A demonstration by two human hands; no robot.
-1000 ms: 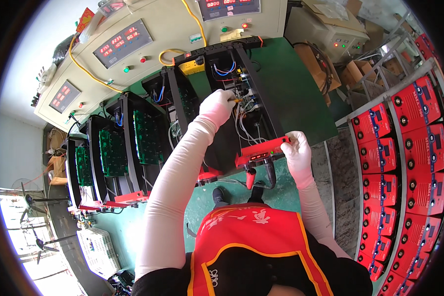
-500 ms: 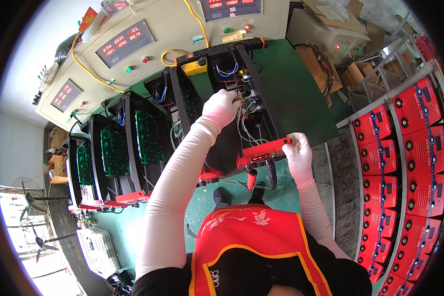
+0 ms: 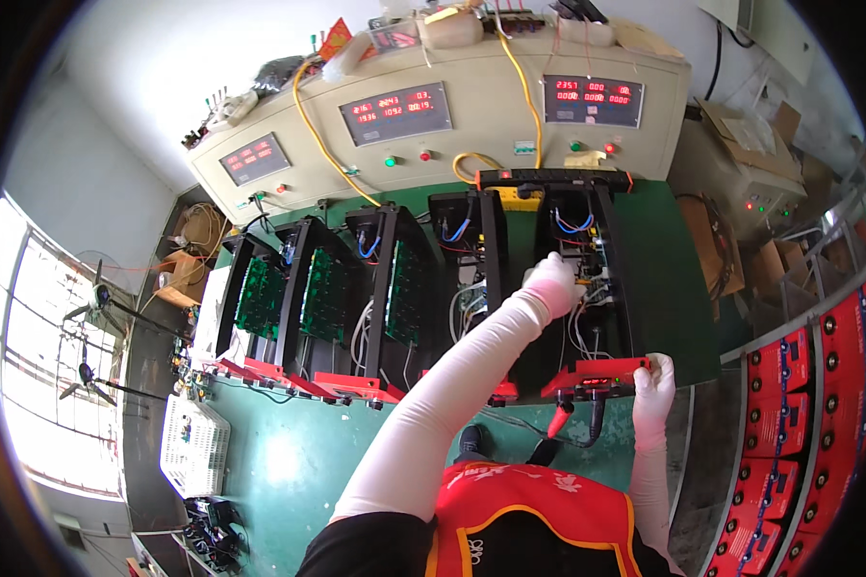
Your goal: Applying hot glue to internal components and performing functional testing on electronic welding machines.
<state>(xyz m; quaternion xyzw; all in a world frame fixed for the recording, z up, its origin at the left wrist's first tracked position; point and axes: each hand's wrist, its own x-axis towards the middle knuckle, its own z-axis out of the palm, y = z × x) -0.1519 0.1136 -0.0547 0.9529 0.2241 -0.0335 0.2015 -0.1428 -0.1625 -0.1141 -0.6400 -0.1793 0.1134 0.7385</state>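
Note:
My left hand point(image 3: 552, 286), in a white glove and sleeve, is closed over the inside of an open black machine chassis point(image 3: 628, 279). A thin orange-yellow bit shows at its fingertips; I cannot make out what it is. White and blue wires point(image 3: 579, 332) and circuit parts lie around that hand. At the near end of the chassis is a red front panel point(image 3: 601, 369) with a small lit red display. My right hand point(image 3: 654, 392) pinches the panel's right end. A red plug point(image 3: 559, 419) and a black plug point(image 3: 597, 421) with cables hang from the panel's front.
More open chassis with green circuit boards point(image 3: 325, 298) stand to the left on the green bench point(image 3: 675, 317). Behind is a beige test console point(image 3: 491, 125) with red digital readouts. Red machines point(image 3: 777, 418) fill a rack at right. A white basket point(image 3: 194, 447) is on the floor.
The view has tilted up and turned, so the bench appears lower and farther right. Both hands keep nearly the same places on the chassis and its red front panel.

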